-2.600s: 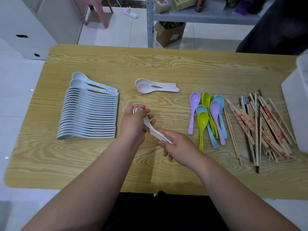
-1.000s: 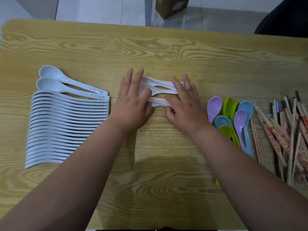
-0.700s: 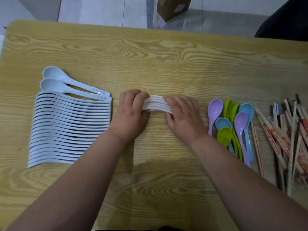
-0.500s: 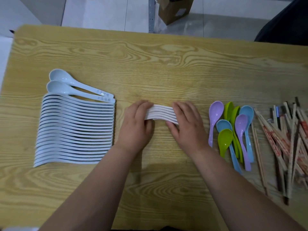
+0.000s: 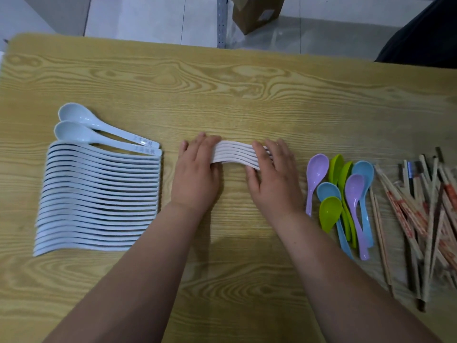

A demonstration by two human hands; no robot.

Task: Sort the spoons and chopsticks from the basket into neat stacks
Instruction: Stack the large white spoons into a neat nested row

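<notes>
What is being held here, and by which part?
A small stack of white plastic spoons lying on edge: the left hand grips its left end, the right hand its right end.

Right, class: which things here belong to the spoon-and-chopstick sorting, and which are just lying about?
Part of the job: white spoons, held between left hand and right hand; pale blue spoon row; coloured spoons; chopsticks.

Lying about: cardboard box and metal shelf post, on the floor beyond the table.
</notes>
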